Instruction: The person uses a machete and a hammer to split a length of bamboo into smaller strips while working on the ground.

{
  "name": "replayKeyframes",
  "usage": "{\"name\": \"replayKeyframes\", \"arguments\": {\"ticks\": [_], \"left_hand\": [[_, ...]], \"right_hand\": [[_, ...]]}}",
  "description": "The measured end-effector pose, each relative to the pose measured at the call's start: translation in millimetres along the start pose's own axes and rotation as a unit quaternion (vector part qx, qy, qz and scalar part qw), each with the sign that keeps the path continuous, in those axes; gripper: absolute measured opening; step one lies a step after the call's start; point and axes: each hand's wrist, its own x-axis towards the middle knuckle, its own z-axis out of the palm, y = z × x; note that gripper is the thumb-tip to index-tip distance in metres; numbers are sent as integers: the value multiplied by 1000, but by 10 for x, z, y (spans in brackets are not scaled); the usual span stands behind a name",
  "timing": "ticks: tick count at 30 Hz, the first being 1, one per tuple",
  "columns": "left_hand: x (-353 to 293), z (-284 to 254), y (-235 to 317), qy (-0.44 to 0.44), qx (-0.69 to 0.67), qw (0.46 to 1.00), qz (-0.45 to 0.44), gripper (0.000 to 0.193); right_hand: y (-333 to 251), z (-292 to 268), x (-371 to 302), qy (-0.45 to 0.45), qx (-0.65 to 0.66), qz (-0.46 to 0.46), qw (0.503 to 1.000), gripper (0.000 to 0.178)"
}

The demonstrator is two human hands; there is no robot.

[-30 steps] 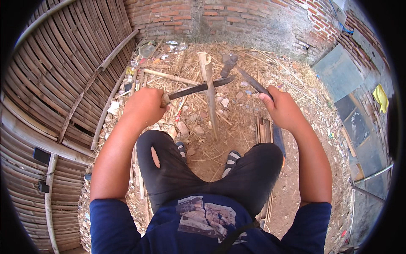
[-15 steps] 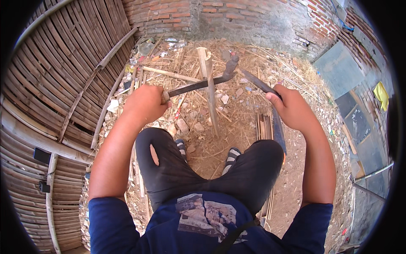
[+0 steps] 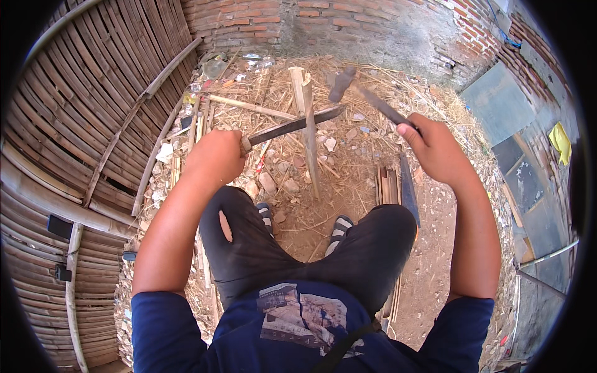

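Observation:
My left hand [image 3: 216,154] is closed round the wooden handle of a machete [image 3: 283,130], its dark blade pointing away to the right. The blade lies across an upright split bamboo stake [image 3: 311,149], apparently lodged in the split. In my right hand [image 3: 435,151] is a hammer [image 3: 382,107], gripped by its dark handle. Its metal head, slightly blurred, hangs above and just beyond the machete's tip, apart from the blade. The stake stands on the ground in front of my feet, between my knees.
A bamboo pole [image 3: 252,108] lies on the straw-strewn ground behind the stake. Split bamboo strips [image 3: 389,186] lie beside my right knee. A bamboo slat wall [image 3: 106,105] rises on the left, a brick wall [image 3: 367,28] at the back. Stones and litter are scattered about.
The hammer has lifted off the machete's tip, its head rising up and away. My right hand has shifted slightly up and right. The machete's tip has tilted up a little.

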Motion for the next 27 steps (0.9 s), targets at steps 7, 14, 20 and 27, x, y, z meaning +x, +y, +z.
{"name": "replayKeyframes", "arguments": {"ticks": [7,14,20,27], "left_hand": [[16,-10,45,-31,15,999,-13,20],[17,45,-8,-3,-8,1000,-1,24],[21,-31,116,3,18,1000,0,28],[29,-47,71,-40,34,999,-10,22]], "right_hand": [[-70,422,7,138,193,83,968,48],[-10,220,-51,22,77,55,995,46],[-3,162,-13,180,198,86,960,43],[253,611,-107,20,49,40,998,43]]}}
